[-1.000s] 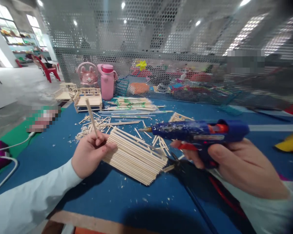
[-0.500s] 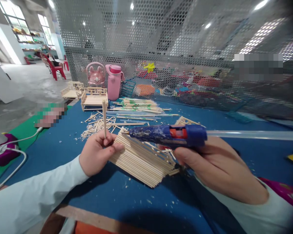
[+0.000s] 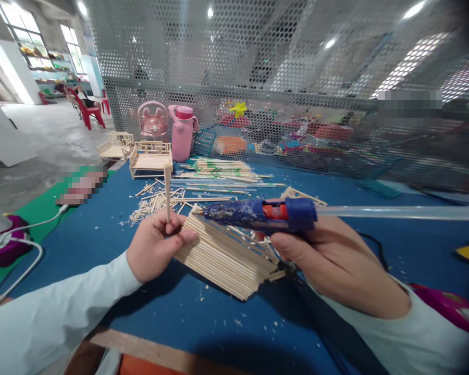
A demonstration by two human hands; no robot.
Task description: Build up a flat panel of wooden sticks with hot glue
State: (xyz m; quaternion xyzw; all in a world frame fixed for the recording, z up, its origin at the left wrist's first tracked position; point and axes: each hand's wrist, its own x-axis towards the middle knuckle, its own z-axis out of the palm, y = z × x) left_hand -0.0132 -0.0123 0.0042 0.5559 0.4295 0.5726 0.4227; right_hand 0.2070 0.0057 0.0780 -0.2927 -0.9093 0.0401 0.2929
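My left hand is closed on the left end of a slatted panel of thin wooden sticks, thumb pressed on top. A short upright stick rises from between its fingers. My right hand is wrapped round a blue hot glue gun whose clear glue stick juts out to the right. The gun's nozzle is at the panel's upper left corner, where a pale blob shows; whether it touches cannot be made out. Part of the panel's right end lies behind the gun and my right hand.
Two small stick-built beds stand at the back left, near a pink bottle. Loose sticks and shavings lie behind my left hand, with packed sticks beyond. A perforated metal screen borders the blue table.
The glue gun and my right hand have shifted slightly left, bringing the nozzle closer to the panel's corner. My left hand and the panel have stayed in place.
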